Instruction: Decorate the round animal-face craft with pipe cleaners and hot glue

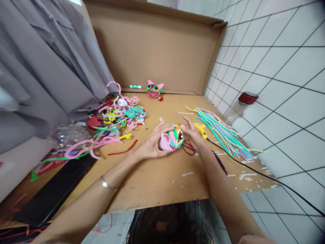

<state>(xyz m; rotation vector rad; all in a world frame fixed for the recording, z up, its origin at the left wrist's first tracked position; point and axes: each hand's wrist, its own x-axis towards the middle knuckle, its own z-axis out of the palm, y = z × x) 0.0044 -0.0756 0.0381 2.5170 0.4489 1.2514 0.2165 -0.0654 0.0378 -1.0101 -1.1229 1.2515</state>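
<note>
My left hand is wrapped round a small animal head made of coloured pipe cleaners, holding it above the table. Pink, green and red strips cover the head, and a black-and-white eye faces right. On its right side is my right hand, its fingers stretched apart and the nearest ones at the head's edge; whether they touch it I cannot tell. Just beyond that hand lies a yellow glue gun, partly hidden. Dark red pipe cleaners lie on the table beneath the right hand.
A similar head with pink ears and a glue stick stand near the cardboard backing. Tangled pipe cleaners lie left, a straight bundle right. A black cord crosses the right edge; a red-lidded jar is by the wall.
</note>
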